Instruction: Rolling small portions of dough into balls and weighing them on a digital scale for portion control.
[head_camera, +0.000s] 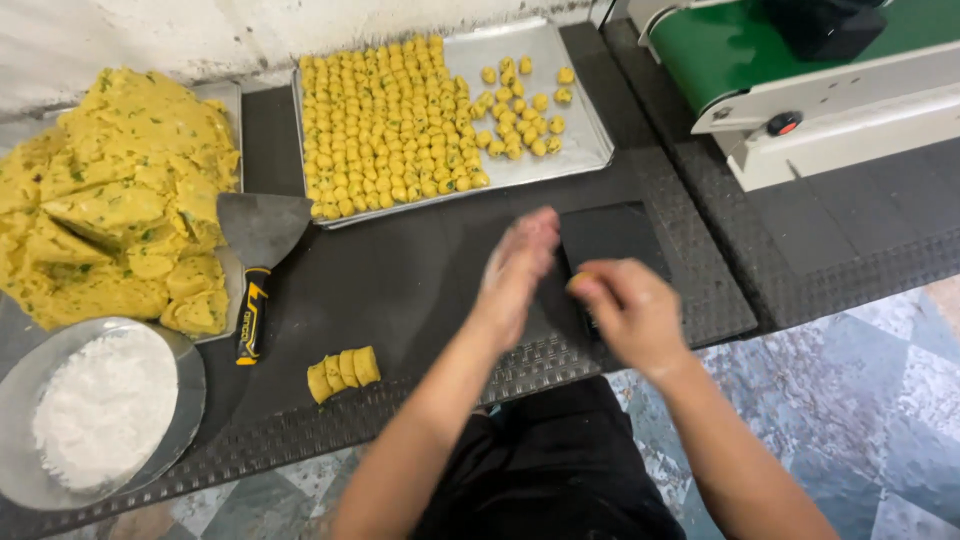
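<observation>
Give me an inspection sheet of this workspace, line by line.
Surface: black textured rubber mat.
Job's things: metal tray of small yellow dough pieces; large yellow dough heap; short cut dough strip.
Clutter: metal scraper with black-yellow handle; steel bowl of white flour.
Hands: left hand open, blurred; right hand pinching a small dough piece.
Cables: nothing seen.
Surroundings: green-belted machine; tiled floor.

Two bare forearms and hands (575, 290), no sleeves, black trousers (550, 470) below.
</observation>
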